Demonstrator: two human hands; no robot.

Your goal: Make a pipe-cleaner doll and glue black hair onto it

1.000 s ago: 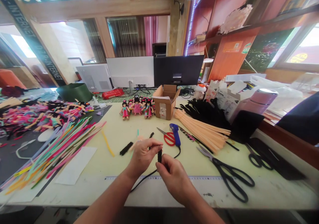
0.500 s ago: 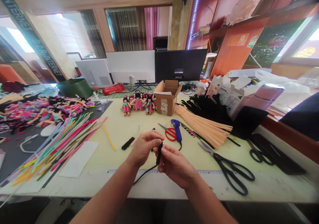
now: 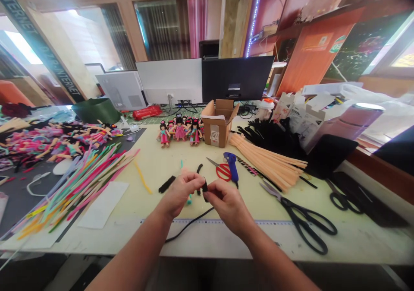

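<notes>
My left hand (image 3: 181, 192) and my right hand (image 3: 226, 204) meet above the pale yellow table (image 3: 155, 170), both pinched on a short black fuzzy pipe-cleaner piece (image 3: 204, 185). A thin black strand (image 3: 189, 225) trails from under my hands toward the table's front edge. Small black pieces (image 3: 166, 184) lie just left of my left hand. Red-handled scissors (image 3: 221, 170) and a blue tool (image 3: 232, 166) sit just beyond my right hand.
A heap of coloured pipe cleaners (image 3: 77, 183) covers the left. Peach stems (image 3: 271, 163), black stems (image 3: 268, 137) and large black scissors (image 3: 304, 219) lie right. Small dolls (image 3: 179, 131) and a cardboard box (image 3: 220, 124) stand behind. A ruler strip (image 3: 281, 223) runs along the front.
My hands have drawn closer together and shifted slightly away from me. The black piece, held upright before, is now mostly hidden between my fingertips.
</notes>
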